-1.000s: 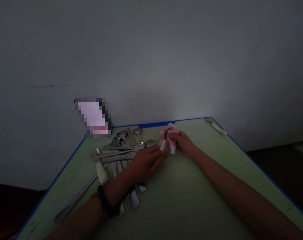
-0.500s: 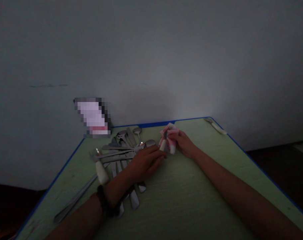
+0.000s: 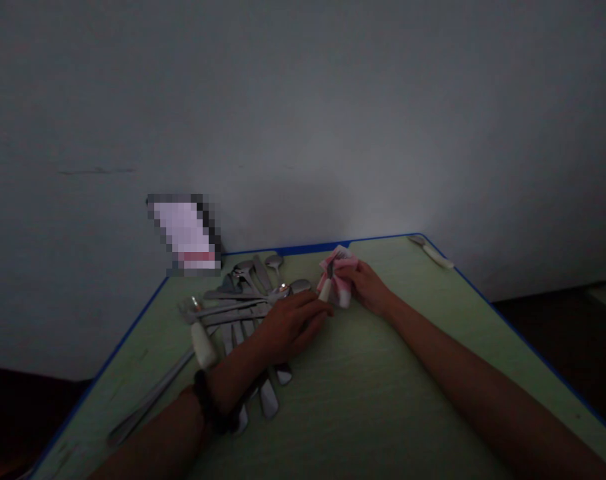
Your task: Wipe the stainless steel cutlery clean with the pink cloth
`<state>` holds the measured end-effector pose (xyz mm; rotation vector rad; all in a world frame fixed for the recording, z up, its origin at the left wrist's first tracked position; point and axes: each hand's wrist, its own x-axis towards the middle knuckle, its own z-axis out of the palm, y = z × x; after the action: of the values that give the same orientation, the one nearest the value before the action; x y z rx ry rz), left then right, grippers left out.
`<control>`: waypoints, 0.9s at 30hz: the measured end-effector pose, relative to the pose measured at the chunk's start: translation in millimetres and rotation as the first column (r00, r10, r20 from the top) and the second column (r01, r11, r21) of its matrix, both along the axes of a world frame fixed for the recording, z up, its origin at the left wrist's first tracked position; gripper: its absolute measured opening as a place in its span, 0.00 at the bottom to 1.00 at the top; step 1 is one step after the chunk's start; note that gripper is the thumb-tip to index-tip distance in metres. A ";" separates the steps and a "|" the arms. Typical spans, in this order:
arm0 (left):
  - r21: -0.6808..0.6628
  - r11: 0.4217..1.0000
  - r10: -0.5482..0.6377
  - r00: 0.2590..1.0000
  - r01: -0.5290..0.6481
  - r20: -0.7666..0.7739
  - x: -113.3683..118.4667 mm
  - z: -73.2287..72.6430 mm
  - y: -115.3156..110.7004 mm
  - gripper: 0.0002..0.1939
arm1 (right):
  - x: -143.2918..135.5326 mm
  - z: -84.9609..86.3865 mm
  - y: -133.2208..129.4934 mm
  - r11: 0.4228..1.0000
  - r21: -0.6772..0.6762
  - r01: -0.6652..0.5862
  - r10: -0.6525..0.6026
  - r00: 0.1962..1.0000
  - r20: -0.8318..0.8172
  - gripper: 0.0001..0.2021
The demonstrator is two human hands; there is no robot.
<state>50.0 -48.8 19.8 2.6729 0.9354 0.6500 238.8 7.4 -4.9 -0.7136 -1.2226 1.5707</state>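
My left hand [image 3: 290, 325] is closed around the pale handle of a piece of cutlery [image 3: 325, 291]. Its metal neck points up into a crumpled pink-and-white cloth [image 3: 343, 295], which hides the head, so I cannot tell what kind it is. My right hand [image 3: 369, 287] pinches the cloth around that metal end. Under and beside my left forearm lies a pile of metal cutlery, with spoons [image 3: 274, 261], knives [image 3: 269, 400] and a white-handled fork [image 3: 203, 343] partly covered by my wrist.
A blurred-out phone-like device [image 3: 185, 233] leans against the wall at the table's back left. Another white-handled fork [image 3: 437, 257] lies at the back right corner. The green table [image 3: 397, 400] has a blue edge and meets a grey wall [image 3: 303, 120].
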 end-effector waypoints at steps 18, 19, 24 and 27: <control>0.043 0.999 -0.017 1.000 0.016 0.009 -0.1 -0.5 -0.2 0.11 | 1.7 -2.0 0.1 0.989 0.134 0.060 -0.083 0.981 0.176 0.12; 0.044 0.999 -0.020 1.000 0.019 0.012 -0.1 -0.5 -0.3 0.11 | 1.9 -2.1 0.0 0.988 0.139 0.068 -0.094 0.976 0.195 0.12; 0.045 0.999 -0.026 1.000 0.026 0.009 -0.2 0.4 -0.6 0.10 | 1.1 0.0 -1.6 0.984 0.144 0.105 -0.138 0.961 0.242 0.12; 0.042 0.999 -0.026 1.000 0.026 0.000 -0.4 -0.3 -0.2 0.10 | 0.2 2.1 -2.7 0.984 0.132 0.123 -0.154 0.956 0.251 0.11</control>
<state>49.6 -49.1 19.5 2.7164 0.8955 0.6725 239.0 4.7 -2.9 -0.9319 -1.4103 1.3085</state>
